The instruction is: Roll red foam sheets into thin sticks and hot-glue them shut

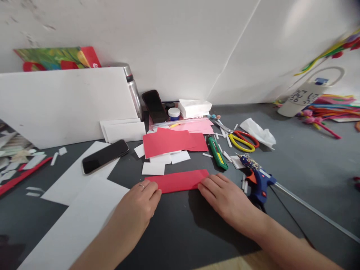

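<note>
Nearest the camera, a white sheet (81, 213) lies at lower left, partly hidden by the left forearm. Beyond it a phone (105, 156) rests on another sheet. The left hand (140, 204) has its fingers bent close together over the left end of a red strip (178, 182), which lies at the middle of the near table. Just behind it are loose white cards (153, 168) and overlapping red pieces (165, 142). The right hand (222, 195) has its fingers drawn in over the strip's right end; I cannot tell whether either thumb pinches from below. A green cutter (218, 153), scissors (243, 140) and a glue gun (261, 183) lie untouched further right.

Judging by this, the cutting of these pieces is largely done. The strip may be folded, though its edge is hard to read. Nothing is visibly joined to it, so any joining seems still left.
</note>
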`<state>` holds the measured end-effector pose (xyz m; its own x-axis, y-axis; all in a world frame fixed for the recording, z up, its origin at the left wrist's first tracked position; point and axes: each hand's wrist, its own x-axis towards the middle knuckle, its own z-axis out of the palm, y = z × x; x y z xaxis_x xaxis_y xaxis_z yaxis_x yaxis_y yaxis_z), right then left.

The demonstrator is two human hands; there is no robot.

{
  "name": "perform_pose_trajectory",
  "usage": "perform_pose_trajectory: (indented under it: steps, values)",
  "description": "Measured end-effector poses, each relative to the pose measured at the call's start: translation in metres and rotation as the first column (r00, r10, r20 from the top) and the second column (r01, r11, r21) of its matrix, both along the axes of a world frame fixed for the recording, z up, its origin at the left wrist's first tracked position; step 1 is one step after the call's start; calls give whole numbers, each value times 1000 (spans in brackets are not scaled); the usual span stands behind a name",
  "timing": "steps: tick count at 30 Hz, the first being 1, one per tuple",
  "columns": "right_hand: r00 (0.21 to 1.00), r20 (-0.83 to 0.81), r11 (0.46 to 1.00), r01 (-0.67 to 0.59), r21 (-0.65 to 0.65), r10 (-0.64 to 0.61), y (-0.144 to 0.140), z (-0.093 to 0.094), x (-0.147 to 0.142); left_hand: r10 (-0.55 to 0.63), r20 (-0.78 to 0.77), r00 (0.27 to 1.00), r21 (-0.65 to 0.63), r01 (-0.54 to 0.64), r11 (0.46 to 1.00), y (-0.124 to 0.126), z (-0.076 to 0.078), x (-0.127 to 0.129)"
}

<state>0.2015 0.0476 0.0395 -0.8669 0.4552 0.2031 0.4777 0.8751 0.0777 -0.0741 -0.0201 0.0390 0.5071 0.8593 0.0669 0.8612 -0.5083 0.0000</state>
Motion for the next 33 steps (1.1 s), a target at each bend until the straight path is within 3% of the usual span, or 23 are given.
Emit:
perform_pose_trajectory:
  steps: [8,12,16,26,29,33]
  values:
    - [997,9,981,72,-183,-71,0,-2,6,40,91,995,-38,-37,999,0,3,0]
    - [993,-43,945,88,-315,-107,6,3,7,90,136,987,-60,-82,995,0,5,1]
    - [988,-109,900,49,-433,-106,16,9,8,116,83,990,-109,-106,988,2,7,2]
    - [963,-164,820,84,-567,-212,24,2,7,-55,-29,998,112,58,992,3,-2,-2]
    - [964,-161,840,95,-535,-212,22,3,7,-60,15,998,88,58,994,2,-6,-3]
    - [985,-101,937,97,-336,-138,11,3,6,-42,32,999,76,39,996,0,-7,-3]
